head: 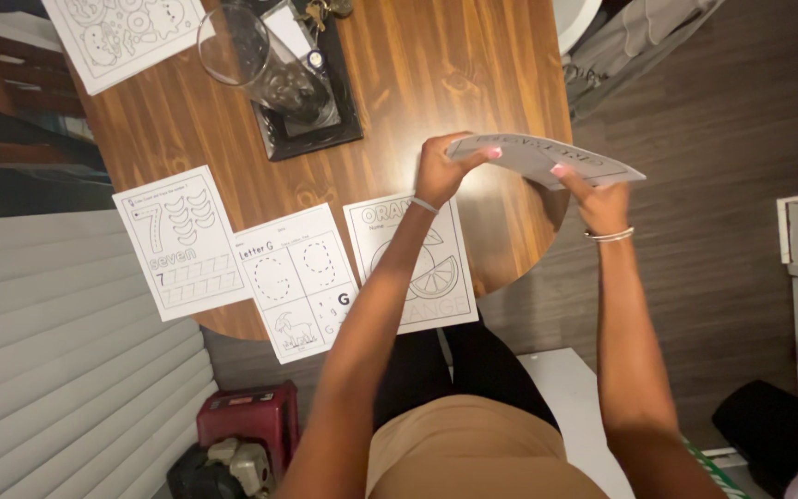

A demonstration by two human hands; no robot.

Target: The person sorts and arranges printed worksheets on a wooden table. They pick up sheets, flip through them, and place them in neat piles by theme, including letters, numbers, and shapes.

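Both hands grip a stack of worksheets above the round wooden surface, left hand closed on its near-left end, right hand pinching the right, long axis left-to-right

Stack of worksheets held up over the table edge

The paper stack is gripped by the left hand and right hand above the round wooden table. Three worksheets are laid in a row near the edge, and a glass vase is sat on a dark tray.
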